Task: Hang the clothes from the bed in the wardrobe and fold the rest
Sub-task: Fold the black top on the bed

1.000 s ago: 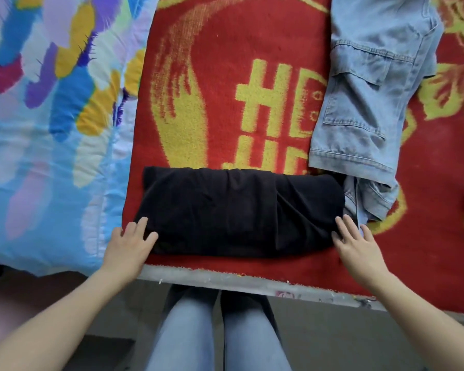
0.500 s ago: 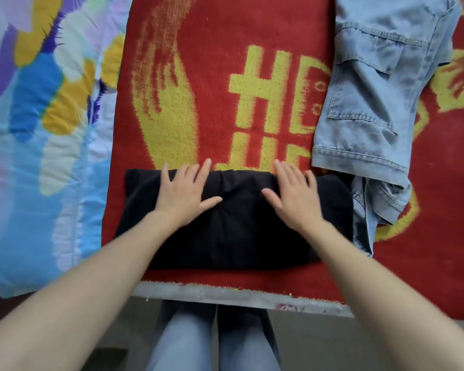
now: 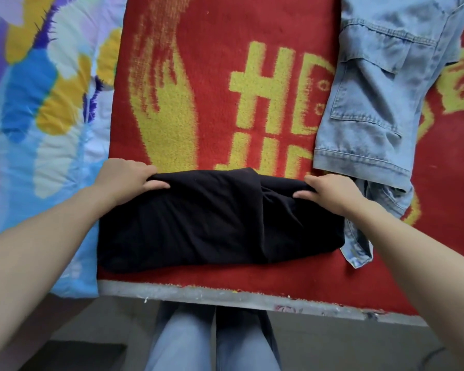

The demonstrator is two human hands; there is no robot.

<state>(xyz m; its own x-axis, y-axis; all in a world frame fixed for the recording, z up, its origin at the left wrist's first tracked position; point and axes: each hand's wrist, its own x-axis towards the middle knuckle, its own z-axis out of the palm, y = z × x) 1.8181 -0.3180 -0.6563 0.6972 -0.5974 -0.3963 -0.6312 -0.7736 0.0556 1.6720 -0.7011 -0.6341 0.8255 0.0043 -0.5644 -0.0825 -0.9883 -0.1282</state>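
A folded black garment (image 3: 214, 223) lies across the near edge of the bed, on the red and yellow blanket (image 3: 214, 84). My left hand (image 3: 126, 180) grips its far left corner, thumb on top and fingers curled under the edge. My right hand (image 3: 332, 194) grips the far right corner the same way. The far edge of the garment is raised a little between my hands. A light blue denim garment (image 3: 381, 97) lies spread to the right, its lower part tucked partly under the black one.
A quilt (image 3: 38, 116) with blue, yellow and purple patches covers the left part of the bed. The bed's grey front edge (image 3: 225, 295) runs just below the black garment. My legs in blue jeans (image 3: 188, 341) stand against it.
My hands slid from flat on the middle of the black garment out to its far corners and closed on them. The far edge has lifted slightly.
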